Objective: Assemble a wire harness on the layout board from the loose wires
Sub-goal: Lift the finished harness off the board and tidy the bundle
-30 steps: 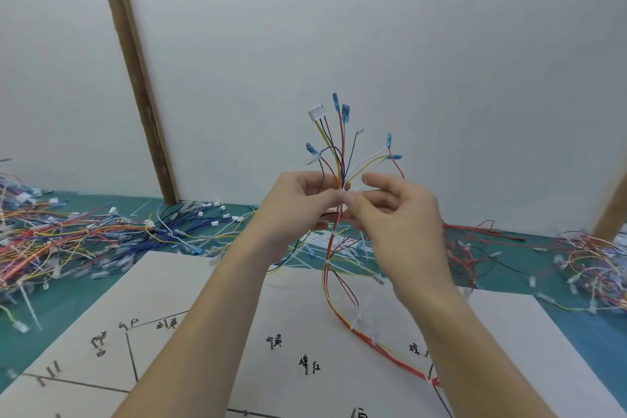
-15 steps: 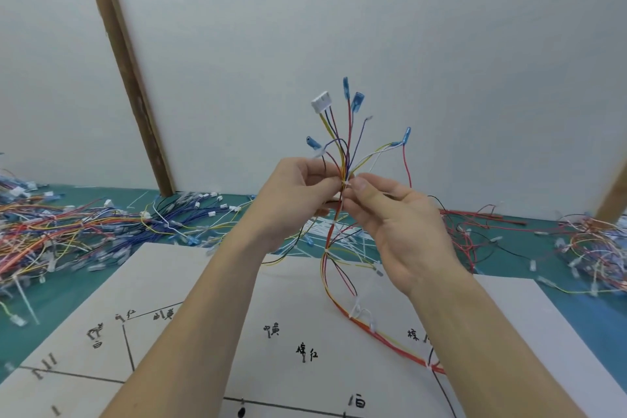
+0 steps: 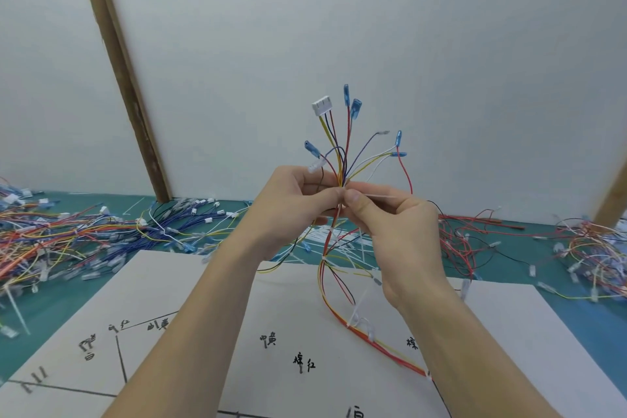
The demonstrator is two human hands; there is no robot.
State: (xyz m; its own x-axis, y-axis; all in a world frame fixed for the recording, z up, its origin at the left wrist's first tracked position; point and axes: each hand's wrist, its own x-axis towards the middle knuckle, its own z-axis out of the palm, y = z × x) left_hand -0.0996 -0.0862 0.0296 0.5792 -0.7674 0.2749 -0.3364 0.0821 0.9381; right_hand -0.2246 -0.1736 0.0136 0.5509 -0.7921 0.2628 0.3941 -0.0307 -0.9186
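2 hands meet in mid-air above the layout board (image 3: 190,285): the left hand (image 3: 291,204) grips the wire harness (image 3: 341,159) where its wires fan upward, and the right hand (image 3: 390,224) pinches a thin white cable tie (image 3: 376,196) at that same point. Below the grip, the bundle hangs down to the board, while loose wires (image 3: 68,234) lie heaped on the green mat (image 3: 40,302) at both sides.

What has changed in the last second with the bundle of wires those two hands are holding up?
The right hand has drawn a thin white tie strip out to the right of the wire bundle, and its thumb now pinches it at the bundle. The free ends with the white connector and blue terminals have shifted slightly. The left hand still grips the bundle at the same spot, above the layout board.
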